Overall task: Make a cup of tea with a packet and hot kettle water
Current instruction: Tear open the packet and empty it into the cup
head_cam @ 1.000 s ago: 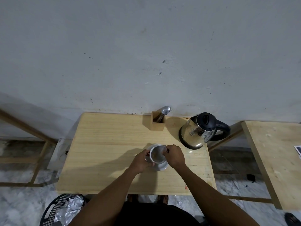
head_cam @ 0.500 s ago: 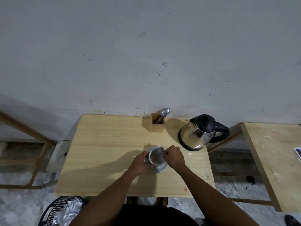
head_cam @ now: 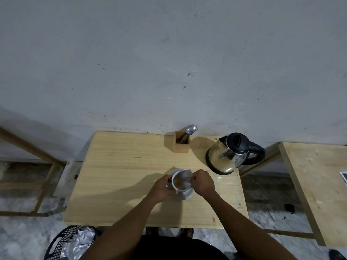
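A white cup point(head_cam: 179, 182) sits on a white saucer point(head_cam: 188, 193) toward the right side of the bench point(head_cam: 120, 175), between its near and far edges. The left hand point(head_cam: 162, 187) curls around the cup's left wall. The right hand point(head_cam: 202, 182) pinches a silvery packet point(head_cam: 185, 175) tipped over the cup's mouth, with orange-brown powder visible inside. The kettle point(head_cam: 232, 152) stands at the far right corner, and a wooden holder point(head_cam: 181, 141) with spoons point(head_cam: 190, 130) stands at the far edge.
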